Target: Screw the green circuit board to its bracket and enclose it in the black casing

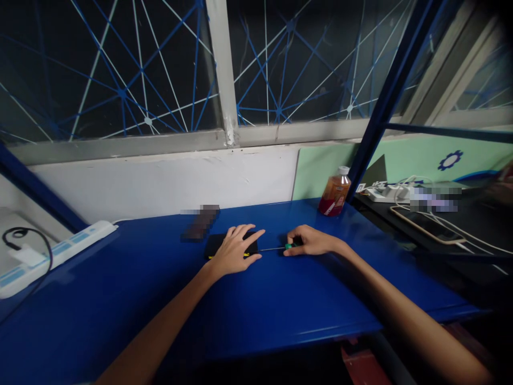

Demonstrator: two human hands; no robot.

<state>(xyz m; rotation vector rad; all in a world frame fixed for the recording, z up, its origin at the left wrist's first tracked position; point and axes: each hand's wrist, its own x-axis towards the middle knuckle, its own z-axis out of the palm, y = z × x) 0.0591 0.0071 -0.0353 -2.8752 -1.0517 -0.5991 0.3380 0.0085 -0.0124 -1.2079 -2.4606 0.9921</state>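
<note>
My left hand (pixel 236 250) lies with spread fingers on top of a flat black case-like object (pixel 214 246) with yellow bits along its near edge. The hand covers much of it, so I cannot tell its exact kind. My right hand (pixel 310 240) is closed around the green handle of a screwdriver (pixel 288 246), just right of the black object. Its thin metal shaft points left, and the tip reaches the right edge of the black object or stops close to it. Both hands are low over the blue tabletop (pixel 256 305).
A bottle of reddish-brown drink (pixel 335 191) stands at the back right. Behind my left hand lies a blurred dark item (pixel 202 222). A white power strip (pixel 60 256) with a black cable runs along the left. On the right-hand black table are a phone (pixel 427 224) and cables.
</note>
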